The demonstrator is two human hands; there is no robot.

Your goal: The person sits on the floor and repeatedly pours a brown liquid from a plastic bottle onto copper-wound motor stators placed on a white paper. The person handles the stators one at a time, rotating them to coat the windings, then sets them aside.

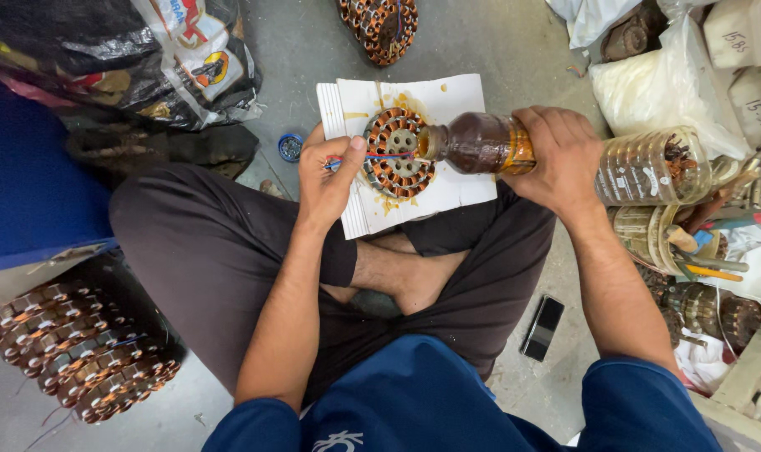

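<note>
Two hands work over white paper (464,180) on the grey floor (305,50): left hand (330,172) fingers pinch wires at the copper-wound coil (397,152), right hand (556,155) fingers wrap a tilted brown bottle (481,142). Bags (146,59), stacked coils (79,351) and a tool jar (656,234) crowd the edges; bare floor shows ahead.

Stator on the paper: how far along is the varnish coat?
Done: amber stains on the white paper around the stator suggest liquid has already run off. In hand: right hand tips the brown bottle at its rim; left hand holds its wires. Left: stacked stators sit aside; their state is unclear.
</note>
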